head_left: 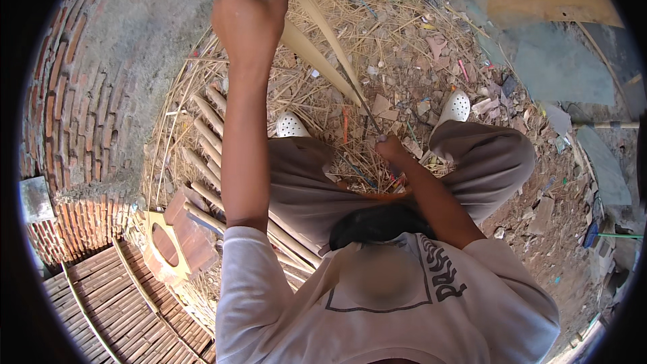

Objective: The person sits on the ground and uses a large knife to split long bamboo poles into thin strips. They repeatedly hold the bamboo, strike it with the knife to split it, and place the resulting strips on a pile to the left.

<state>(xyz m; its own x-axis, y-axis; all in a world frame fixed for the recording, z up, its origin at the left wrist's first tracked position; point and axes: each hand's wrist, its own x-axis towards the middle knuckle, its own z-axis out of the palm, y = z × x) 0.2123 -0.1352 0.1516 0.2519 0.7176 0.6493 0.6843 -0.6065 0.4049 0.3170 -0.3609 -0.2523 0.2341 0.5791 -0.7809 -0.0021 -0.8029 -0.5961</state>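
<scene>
My left hand (251, 17) is raised at the top of the view, thumb and fingers closed around the upper end of a split bamboo strip (315, 56). Two pale lengths run down from it, spread apart above and coming together near their lower end. Lower and to the right, my right hand (391, 149) grips a knife (371, 116) by its handle, which the fingers mostly cover. Its narrow dark blade slants up to the left and reaches in between the two bamboo lengths.
White clogs (292, 125) stand on ground strewn with straw (377, 0) and rubble. Bamboo poles (209, 128) lie by my left leg, near a wooden board with a round hole (165, 246). A brick wall (74, 108) rises at left; sheet panels (559, 61) lie at right.
</scene>
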